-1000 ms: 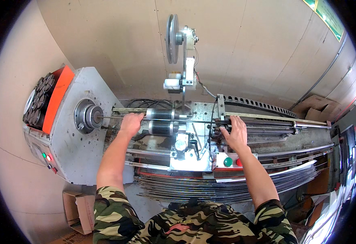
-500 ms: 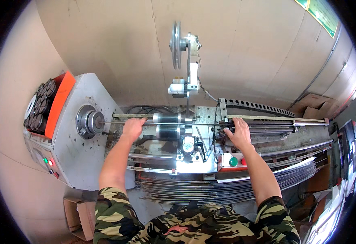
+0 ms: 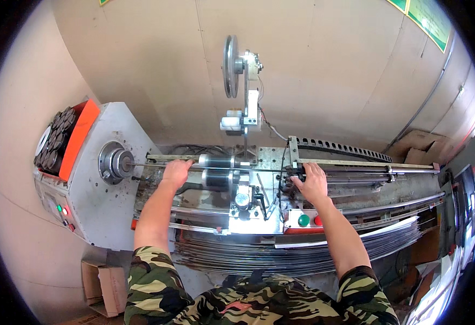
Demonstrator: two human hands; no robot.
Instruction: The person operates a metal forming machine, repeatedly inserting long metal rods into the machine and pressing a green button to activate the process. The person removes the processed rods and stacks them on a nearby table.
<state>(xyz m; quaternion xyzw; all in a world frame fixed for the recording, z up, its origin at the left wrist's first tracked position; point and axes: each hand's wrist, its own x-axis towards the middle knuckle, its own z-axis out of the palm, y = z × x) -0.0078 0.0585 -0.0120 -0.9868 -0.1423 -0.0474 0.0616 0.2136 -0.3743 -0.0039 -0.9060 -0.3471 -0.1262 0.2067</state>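
Note:
A thin metal rod [image 3: 156,164] runs from the round chuck [image 3: 119,164] on the grey machine head [image 3: 107,206], across the bench and past two dark rollers with pale ends [image 3: 217,178]. Just left of those rollers, my left hand [image 3: 176,173] is closed round the rod, its fingertips near the upper roller. My right hand [image 3: 312,184] sits at the right side of the metal carriage plate [image 3: 270,157], fingers bent over a dark fitting, thumb apart below. What lies under its fingers is partly hidden. Close below that hand are a green button [image 3: 303,220] and a red one [image 3: 318,220].
A disc-shaped reel [image 3: 230,67] stands above the carriage on an upright post. Long rails [image 3: 394,203] extend to the right. Many thin rods [image 3: 237,257] lie bundled along the front. An orange bin [image 3: 80,138] tops the machine head; a cardboard box [image 3: 104,290] stands lower left.
The whole view has shifted a little, so the machine appears lower and further left. My left hand is slightly farther from the chuck; my right hand keeps its place by the carriage.

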